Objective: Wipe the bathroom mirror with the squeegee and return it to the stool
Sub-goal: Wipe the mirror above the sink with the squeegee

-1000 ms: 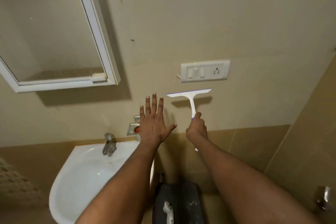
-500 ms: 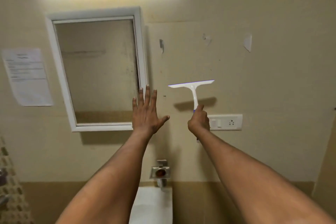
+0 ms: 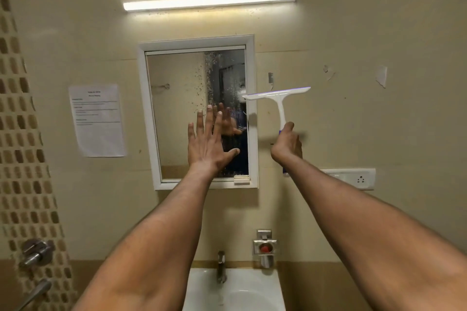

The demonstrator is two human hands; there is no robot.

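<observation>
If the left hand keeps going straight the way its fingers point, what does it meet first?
Most likely the mirror: the open left hand points up and forward at its spotted glass, with nothing visible between. How near it already is cannot be told.

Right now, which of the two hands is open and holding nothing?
The left hand, spread flat before the mirror; the right hand grips the squeegee handle.

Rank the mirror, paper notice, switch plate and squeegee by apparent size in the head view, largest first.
1. mirror
2. paper notice
3. squeegee and switch plate: look alike; the squeegee is nearer the camera, so unranked.
</observation>
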